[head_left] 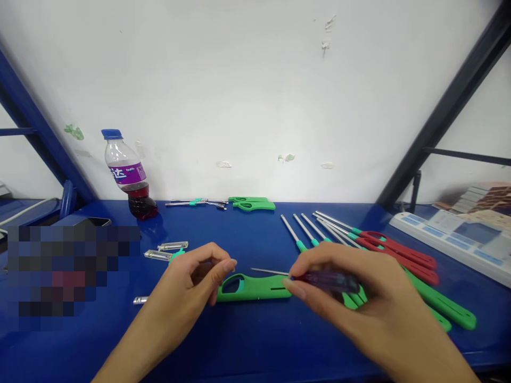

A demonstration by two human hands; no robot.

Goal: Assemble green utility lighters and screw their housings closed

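A green lighter body lies across the blue table, its silver tube tip showing to the left of my left wrist. My left hand is over the body's left part, thumb and forefinger pressed together; what they hold, if anything, is too small to make out. In my right hand is a screwdriver with a dark translucent handle, its thin shaft pointing left just above the green body. Two clear fuel tanks lie left of my left hand.
Several assembled green and red lighters are fanned out at the right. Metal tubes and green shells lie along the wall. A drink bottle stands at the back left, and a white power strip lies at the far right.
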